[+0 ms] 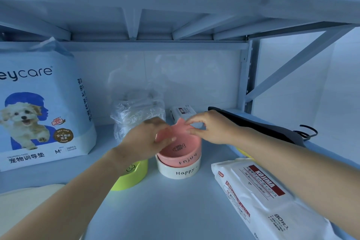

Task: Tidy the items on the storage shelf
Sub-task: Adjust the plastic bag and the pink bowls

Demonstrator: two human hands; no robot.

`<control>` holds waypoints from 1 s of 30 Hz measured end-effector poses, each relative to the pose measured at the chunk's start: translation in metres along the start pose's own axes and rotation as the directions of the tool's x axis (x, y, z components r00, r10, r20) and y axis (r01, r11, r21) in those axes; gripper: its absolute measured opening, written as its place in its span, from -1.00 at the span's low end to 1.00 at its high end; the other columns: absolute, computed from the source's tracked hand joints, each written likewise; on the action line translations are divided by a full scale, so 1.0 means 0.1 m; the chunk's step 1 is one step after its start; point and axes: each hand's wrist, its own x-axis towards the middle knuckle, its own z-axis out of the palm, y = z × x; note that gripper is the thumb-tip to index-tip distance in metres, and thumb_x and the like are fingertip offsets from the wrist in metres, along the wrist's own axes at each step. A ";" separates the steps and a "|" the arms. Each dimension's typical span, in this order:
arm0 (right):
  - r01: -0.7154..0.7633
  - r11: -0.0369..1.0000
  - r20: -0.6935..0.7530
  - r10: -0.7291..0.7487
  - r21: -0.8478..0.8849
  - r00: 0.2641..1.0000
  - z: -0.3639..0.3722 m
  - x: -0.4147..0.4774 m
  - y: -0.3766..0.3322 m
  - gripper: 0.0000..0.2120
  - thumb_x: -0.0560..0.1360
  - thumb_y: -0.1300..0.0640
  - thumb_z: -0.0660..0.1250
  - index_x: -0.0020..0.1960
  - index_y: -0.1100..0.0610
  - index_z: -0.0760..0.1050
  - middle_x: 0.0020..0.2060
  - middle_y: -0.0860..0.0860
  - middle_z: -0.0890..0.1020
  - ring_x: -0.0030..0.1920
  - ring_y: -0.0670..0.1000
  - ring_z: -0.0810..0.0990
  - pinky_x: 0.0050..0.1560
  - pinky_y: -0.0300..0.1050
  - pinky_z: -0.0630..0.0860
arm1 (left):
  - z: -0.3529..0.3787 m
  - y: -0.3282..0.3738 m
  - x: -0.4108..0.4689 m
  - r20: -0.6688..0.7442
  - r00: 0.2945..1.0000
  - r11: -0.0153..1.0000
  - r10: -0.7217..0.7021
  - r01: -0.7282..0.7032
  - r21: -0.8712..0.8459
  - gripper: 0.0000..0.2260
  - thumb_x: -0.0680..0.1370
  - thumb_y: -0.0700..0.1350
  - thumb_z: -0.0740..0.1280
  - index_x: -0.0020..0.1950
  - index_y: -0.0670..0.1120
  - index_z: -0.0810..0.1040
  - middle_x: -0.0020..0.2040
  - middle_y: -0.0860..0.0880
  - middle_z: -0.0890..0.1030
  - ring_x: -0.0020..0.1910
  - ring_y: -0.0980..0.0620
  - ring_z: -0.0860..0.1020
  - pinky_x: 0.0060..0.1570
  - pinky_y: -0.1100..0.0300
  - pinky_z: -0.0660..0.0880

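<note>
Glossy plastic pad pack with a puppy print (42,103) stands far left, crinkly clear bag (134,113) further back. Mid-shelf (175,210), the smooth pink ceramic bowl with cat ears (181,152) sits nested in a round white bowl (179,171). The left hand (148,140) grips its rim and the right hand (210,128) pinches one ear. Soft white wipes pack (263,191) lies flat on the right.

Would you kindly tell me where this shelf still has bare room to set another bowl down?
The widest bare patch is the front of the shelf, bordered by the green bowl, the white bowl and the wipes pack. The back is crowded: plastic bag, small white box and dark item cluster near the pink bowl, held by the left hand and right hand.
</note>
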 end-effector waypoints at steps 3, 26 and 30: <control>-0.037 0.999 -0.045 0.039 0.032 0.998 -0.02 0.17 0.10 -0.69 0.48 -0.06 0.35 0.19 0.01 0.55 0.16 -0.07 0.61 0.13 -0.09 0.54 0.12 -0.22 0.41 | -0.07 -0.06 0.16 -0.115 0.993 0.997 -0.034 0.042 0.066 -0.81 0.51 0.03 0.32 0.11 0.09 0.56 0.13 0.09 0.52 0.14 0.05 0.47 0.11 0.08 0.46; -0.108 0.961 0.203 0.162 -0.255 0.966 0.28 1.11 0.69 -0.60 0.54 0.06 0.29 0.36 0.10 0.40 0.33 0.07 0.45 0.30 0.10 0.42 0.29 -0.03 0.36 | 0.05 -0.68 0.85 0.050 0.981 0.911 -0.188 0.155 0.381 -0.61 0.63 0.10 -0.03 0.45 0.10 0.27 0.48 0.05 0.28 0.45 0.07 0.25 0.40 0.03 0.23; -0.121 0.935 0.284 0.222 -0.333 0.933 0.39 1.22 0.69 -0.54 0.56 0.03 0.25 0.43 0.06 0.29 0.39 0.08 0.35 0.36 0.11 0.34 0.31 -0.05 0.32 | 0.04 -0.73 0.85 0.070 0.983 0.906 -0.169 0.127 0.404 -0.60 0.63 0.11 -0.03 0.47 0.12 0.23 0.50 0.05 0.24 0.46 0.08 0.23 0.40 0.02 0.22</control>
